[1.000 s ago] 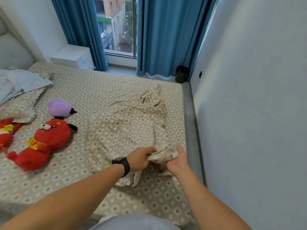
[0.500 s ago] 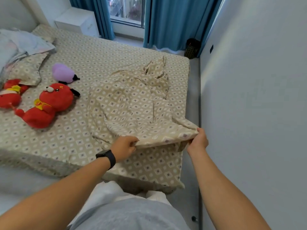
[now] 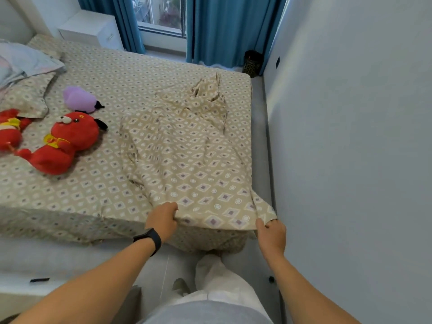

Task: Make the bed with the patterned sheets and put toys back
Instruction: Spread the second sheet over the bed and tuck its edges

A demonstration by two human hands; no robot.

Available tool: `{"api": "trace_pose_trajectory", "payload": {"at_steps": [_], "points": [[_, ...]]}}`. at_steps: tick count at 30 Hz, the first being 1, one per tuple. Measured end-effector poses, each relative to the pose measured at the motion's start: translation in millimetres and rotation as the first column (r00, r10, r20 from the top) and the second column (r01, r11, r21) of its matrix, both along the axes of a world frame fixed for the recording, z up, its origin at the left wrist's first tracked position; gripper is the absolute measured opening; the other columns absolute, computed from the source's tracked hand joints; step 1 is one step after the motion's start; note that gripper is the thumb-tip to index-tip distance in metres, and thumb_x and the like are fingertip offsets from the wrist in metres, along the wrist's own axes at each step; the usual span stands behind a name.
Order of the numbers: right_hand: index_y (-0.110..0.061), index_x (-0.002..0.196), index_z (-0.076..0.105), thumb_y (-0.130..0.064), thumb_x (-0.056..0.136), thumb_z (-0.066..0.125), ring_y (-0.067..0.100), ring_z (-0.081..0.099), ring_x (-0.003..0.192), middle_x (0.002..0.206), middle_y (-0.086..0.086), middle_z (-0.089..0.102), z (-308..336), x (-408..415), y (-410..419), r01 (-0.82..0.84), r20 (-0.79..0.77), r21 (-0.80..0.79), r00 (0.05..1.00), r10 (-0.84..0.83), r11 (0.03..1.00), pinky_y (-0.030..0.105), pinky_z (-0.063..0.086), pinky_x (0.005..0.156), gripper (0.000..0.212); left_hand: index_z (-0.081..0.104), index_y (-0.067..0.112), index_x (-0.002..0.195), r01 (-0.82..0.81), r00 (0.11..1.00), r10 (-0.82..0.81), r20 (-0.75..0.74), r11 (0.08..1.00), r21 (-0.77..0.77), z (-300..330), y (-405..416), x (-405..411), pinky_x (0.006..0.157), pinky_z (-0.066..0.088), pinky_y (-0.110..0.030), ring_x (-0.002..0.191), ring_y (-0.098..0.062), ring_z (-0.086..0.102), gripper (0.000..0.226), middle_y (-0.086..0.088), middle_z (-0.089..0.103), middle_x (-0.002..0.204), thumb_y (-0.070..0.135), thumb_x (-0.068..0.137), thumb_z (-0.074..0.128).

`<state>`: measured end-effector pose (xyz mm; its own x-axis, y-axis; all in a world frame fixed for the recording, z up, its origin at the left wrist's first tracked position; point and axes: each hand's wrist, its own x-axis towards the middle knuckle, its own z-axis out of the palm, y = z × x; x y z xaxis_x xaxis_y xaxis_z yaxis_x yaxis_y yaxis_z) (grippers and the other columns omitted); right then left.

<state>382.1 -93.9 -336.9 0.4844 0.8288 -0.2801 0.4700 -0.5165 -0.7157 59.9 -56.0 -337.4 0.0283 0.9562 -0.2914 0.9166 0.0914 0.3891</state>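
We've got one view only, a wide-angle head cam, so no overlap w/ another. It looks forward and down from the foot of the bed (image 3: 70, 220), facing the window (image 3: 161, 12) at the far end. Forearms enter from the bottom edge, close up; wall (image 3: 350, 136) fills the right.

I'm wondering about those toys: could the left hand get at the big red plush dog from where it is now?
Probably not right away. The left hand grips the edge of the loose patterned sheet at the foot of the bed, and the red plush dog lies well off to the left. Nothing blocks the way, once that grip is released.
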Motion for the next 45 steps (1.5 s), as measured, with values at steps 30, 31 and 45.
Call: {"api": "trace_pose_trajectory", "payload": {"at_steps": [30,31,45], "points": [[-0.017,0.102,0.070,-0.037,0.104,0.046,0.019,0.065,0.086,0.093,0.003,0.071,33.3,138.5,-14.7,-0.550,-0.226,-0.245,0.833,0.505,0.798,0.032,0.048,0.072,0.031,0.065,0.015,0.122,0.107,0.949,0.003,0.314,0.937,-0.332,-4.8,-41.7,277.6,0.099,0.048,-0.033,0.114,-0.021,0.060,0.027,-0.002,0.065,0.125,0.015,0.097,0.054],[-0.019,0.102,0.070,-0.036,0.103,0.047,0.017,0.064,0.083,0.092,0.001,0.070,35.9,142.4,-5.8,-0.569,-0.236,-0.236,0.820,0.521,0.788,0.031,0.048,0.071,0.028,0.065,0.015,0.121,0.069,0.940,0.046,0.337,0.944,-0.323,-3.5,-41.8,286.5,0.099,0.048,-0.033,0.113,-0.021,0.061,0.027,-0.002,0.065,0.123,0.014,0.097,0.054],[-0.024,0.114,0.072,-0.027,0.101,0.051,0.009,0.064,0.096,0.106,-0.009,0.072,22.4,122.1,117.7,-0.798,-0.235,-0.295,0.593,0.770,0.525,0.026,0.049,0.085,0.025,0.064,0.031,0.100,-0.109,0.878,0.275,0.391,0.912,-0.395,-30.9,30.6,260.6,0.096,0.051,-0.035,0.103,-0.015,0.062,0.019,0.005,0.067,0.112,0.013,0.096,0.056]]}}
